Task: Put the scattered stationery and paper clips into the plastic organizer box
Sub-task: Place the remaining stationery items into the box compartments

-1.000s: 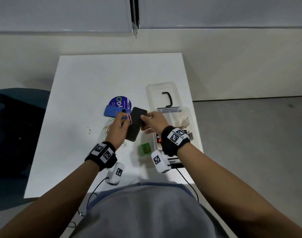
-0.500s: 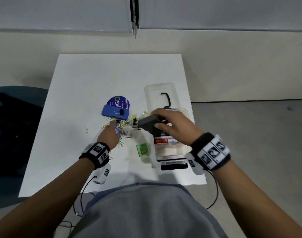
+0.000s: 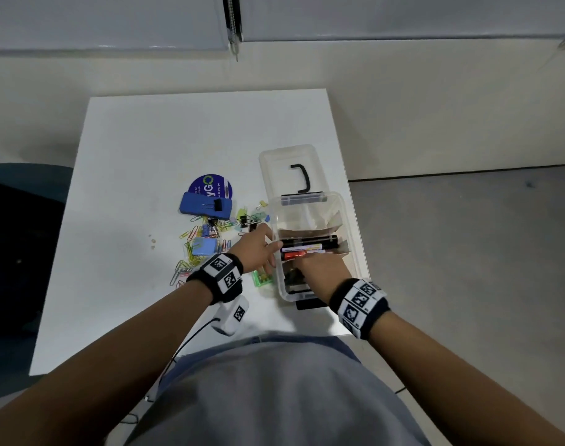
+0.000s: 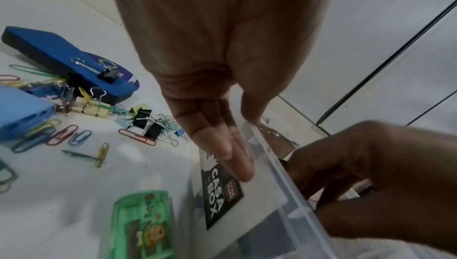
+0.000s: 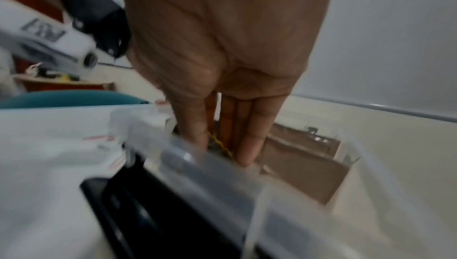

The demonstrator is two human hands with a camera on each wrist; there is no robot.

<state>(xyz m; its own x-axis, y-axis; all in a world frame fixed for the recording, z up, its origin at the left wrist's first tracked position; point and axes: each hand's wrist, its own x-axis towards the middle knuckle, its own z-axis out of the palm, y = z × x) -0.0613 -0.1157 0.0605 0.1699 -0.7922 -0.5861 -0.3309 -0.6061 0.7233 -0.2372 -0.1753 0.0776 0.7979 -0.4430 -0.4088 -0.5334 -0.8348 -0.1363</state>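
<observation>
The clear organizer box point(image 3: 355, 239) stands open at the table's right edge, with markers point(image 3: 306, 244) lying across its middle. My right hand point(image 3: 306, 268) reaches down into its near end; thumb and fingers point(image 5: 247, 146) pinch a black eraser point(image 5: 215, 147) low inside. My left hand point(image 3: 268, 249) holds the box's left wall point(image 4: 279, 167), straight fingers point(image 4: 232, 155) outside and thumb over the rim. Left of the box lie coloured paper clips point(image 3: 191, 239), binder clips point(image 4: 142, 118), a blue eraser point(image 3: 205, 206), a light-blue block point(image 3: 204, 246) and a green case point(image 3: 262, 278).
The box's clear lid point(image 3: 287, 170) with a black handle lies just behind the box. A round purple card point(image 3: 210, 186) sits under the blue eraser. A teal chair point(image 3: 27, 188) stands left of the white table point(image 3: 178, 130). The floor drops away right of the box.
My right hand carried the black eraser from above the table down into the box's near end. My left hand left the paper clips and moved right to take the box's left wall.
</observation>
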